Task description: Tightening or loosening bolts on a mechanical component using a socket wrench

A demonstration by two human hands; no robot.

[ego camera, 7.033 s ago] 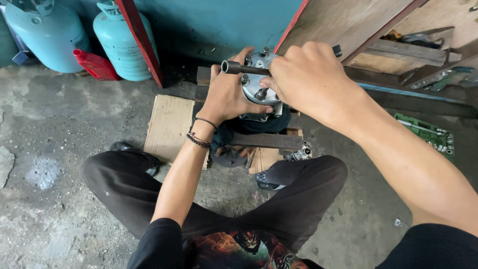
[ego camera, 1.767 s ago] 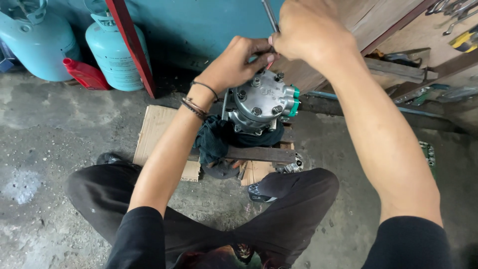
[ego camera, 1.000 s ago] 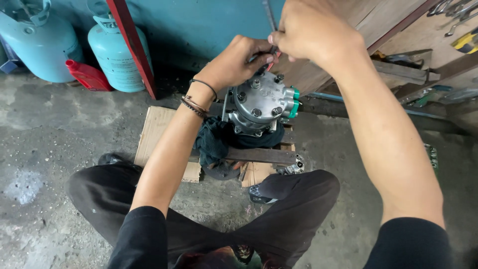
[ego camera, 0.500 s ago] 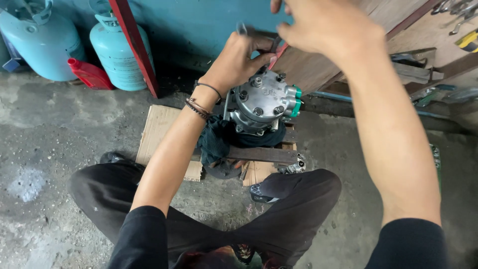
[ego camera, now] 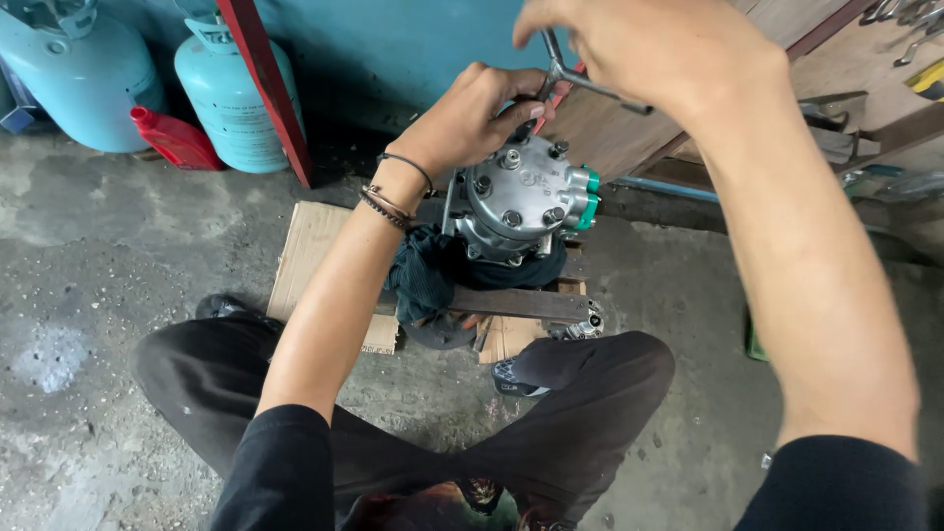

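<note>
A grey metal compressor (ego camera: 521, 202) with bolts on its round end cap and green port caps stands upright on a dark cloth (ego camera: 433, 270) and a flat metal bar (ego camera: 521, 303). My left hand (ego camera: 472, 118) rests on the cap's far rim, its fingers pinching the lower end of a metal wrench (ego camera: 570, 74). My right hand (ego camera: 639, 49) is raised above the compressor and grips the wrench's cross handle. The wrench's tip is hidden behind my left fingers.
Cardboard (ego camera: 310, 261) lies under the work on a concrete floor. Two light-blue gas cylinders (ego camera: 231, 93) and a red container (ego camera: 177, 140) stand at the back left by a red post (ego camera: 261, 84). Wooden boards and hand tools (ego camera: 895, 29) lie at the right. My crossed legs (ego camera: 423, 433) are nearest.
My right hand has lifted and tilted the wrench so its cross handle now shows. My left hand stays at the top of the compressor. The view has shifted slightly.
</note>
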